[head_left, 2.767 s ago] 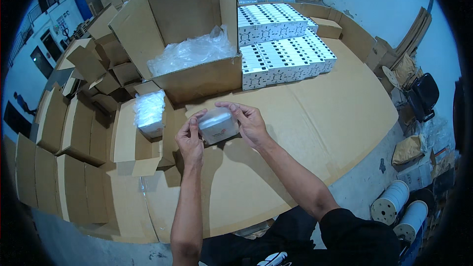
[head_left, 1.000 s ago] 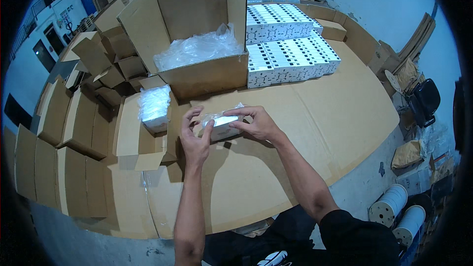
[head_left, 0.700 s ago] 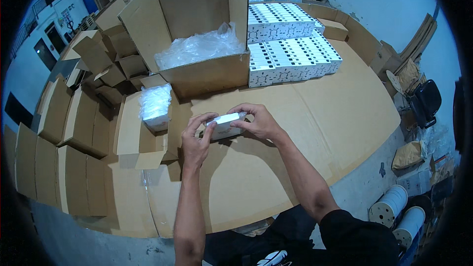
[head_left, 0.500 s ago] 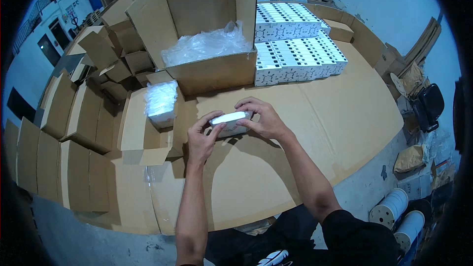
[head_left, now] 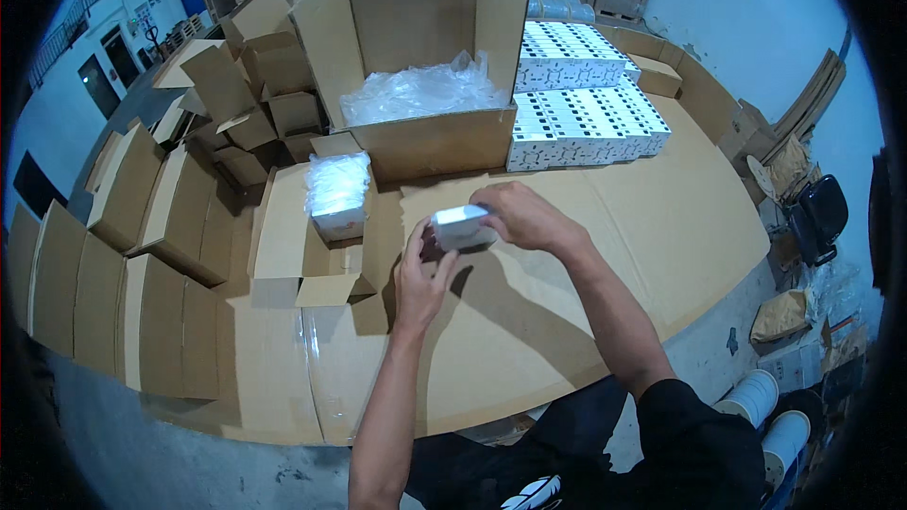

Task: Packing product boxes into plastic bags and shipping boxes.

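— What's by the big open carton [head_left: 416, 85]?
— White boxes [head_left: 576, 104] stacked right of it; nearer than it, a small white box [head_left: 461, 227] above the cardboard.
— The hands?
— Left hand [head_left: 422, 276] and right hand [head_left: 524, 217] both grasp that box.

A small white box [head_left: 461, 225] sits between both hands above the cardboard-covered table. Behind it stands a big open carton [head_left: 425, 66] stuffed with clear plastic. Right of that, patterned white boxes [head_left: 581, 104] lie stacked. Left, a small open carton [head_left: 335, 194] holds wrapped boxes.
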Action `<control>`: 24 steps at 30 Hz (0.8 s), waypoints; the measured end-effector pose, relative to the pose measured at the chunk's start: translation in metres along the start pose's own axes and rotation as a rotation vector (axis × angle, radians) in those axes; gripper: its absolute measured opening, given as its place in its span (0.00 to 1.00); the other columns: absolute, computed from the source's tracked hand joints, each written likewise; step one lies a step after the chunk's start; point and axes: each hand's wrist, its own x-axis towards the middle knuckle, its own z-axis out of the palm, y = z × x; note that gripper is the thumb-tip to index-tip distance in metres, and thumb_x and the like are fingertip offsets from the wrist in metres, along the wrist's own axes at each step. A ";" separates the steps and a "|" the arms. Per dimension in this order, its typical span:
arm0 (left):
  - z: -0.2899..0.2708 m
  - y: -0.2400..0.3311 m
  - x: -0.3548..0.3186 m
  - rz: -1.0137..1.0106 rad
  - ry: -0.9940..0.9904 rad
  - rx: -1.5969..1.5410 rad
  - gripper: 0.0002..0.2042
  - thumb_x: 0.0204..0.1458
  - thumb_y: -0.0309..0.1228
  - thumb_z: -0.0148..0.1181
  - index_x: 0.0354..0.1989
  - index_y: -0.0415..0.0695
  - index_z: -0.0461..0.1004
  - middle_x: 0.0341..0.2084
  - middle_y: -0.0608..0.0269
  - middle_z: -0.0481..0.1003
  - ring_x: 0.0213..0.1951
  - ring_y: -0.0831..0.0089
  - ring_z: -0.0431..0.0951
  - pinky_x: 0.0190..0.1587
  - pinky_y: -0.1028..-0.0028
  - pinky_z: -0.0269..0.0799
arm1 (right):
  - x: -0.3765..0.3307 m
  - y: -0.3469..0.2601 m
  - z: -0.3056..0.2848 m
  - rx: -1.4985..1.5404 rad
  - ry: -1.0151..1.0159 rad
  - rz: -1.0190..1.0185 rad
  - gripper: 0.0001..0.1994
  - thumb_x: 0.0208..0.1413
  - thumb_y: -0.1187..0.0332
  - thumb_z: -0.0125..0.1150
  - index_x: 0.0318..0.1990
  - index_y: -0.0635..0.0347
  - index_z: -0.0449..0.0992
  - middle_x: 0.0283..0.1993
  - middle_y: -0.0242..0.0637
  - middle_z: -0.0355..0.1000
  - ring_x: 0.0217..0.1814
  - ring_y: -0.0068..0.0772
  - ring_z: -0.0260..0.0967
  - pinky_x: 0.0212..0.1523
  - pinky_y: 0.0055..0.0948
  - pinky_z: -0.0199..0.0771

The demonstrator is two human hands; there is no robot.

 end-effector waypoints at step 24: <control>-0.082 0.056 -0.163 0.208 -0.127 0.780 0.19 0.50 0.31 0.67 0.52 0.44 0.77 0.57 0.57 0.73 0.63 0.53 0.67 0.67 0.51 0.59 | 0.119 -0.085 0.037 0.324 0.100 -0.064 0.12 0.61 0.74 0.62 0.50 0.65 0.71 0.43 0.44 0.76 0.43 0.36 0.77 0.50 0.35 0.76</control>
